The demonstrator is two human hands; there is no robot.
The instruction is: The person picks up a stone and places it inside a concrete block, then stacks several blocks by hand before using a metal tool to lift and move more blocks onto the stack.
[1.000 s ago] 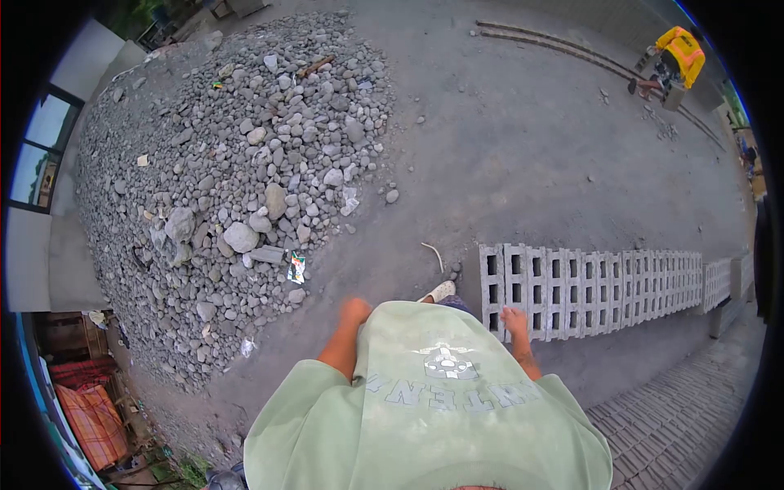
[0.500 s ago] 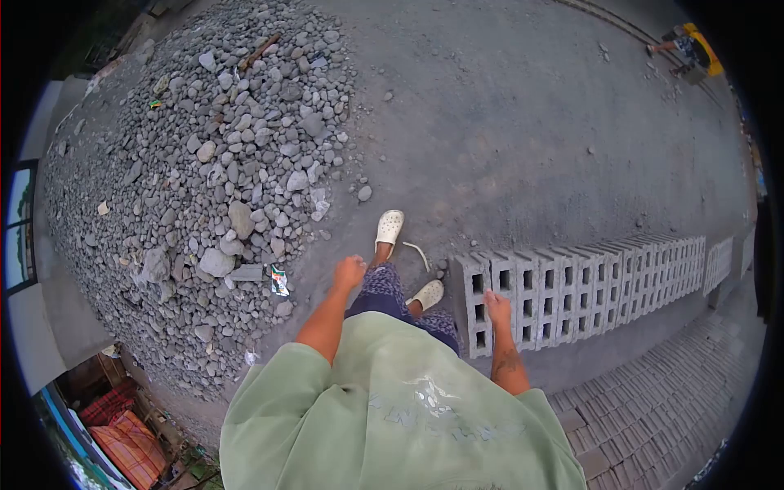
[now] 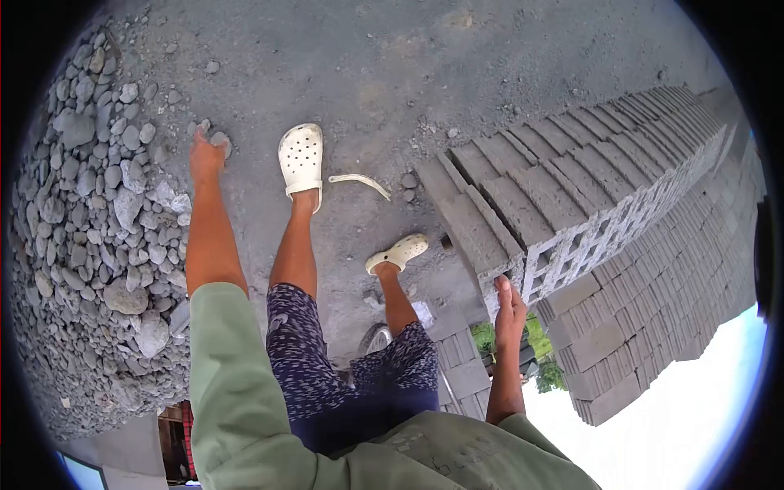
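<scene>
The row of hollow concrete blocks (image 3: 523, 196) lies on the grey ground to your right, with its end block just beside your right hand (image 3: 510, 304). That hand is flat with the fingers straight and holds nothing; you cannot tell whether it touches the block. Your left hand (image 3: 206, 157) hangs by the edge of the gravel pile (image 3: 90, 212), and its grip cannot be told. Your white clogs (image 3: 300, 159) stand between.

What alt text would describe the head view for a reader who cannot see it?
A person bends forward over grey ground, left hand low beside a gravel pile, open right hand at the end of a row of concrete blocks. Both feet wear white clogs.
</scene>
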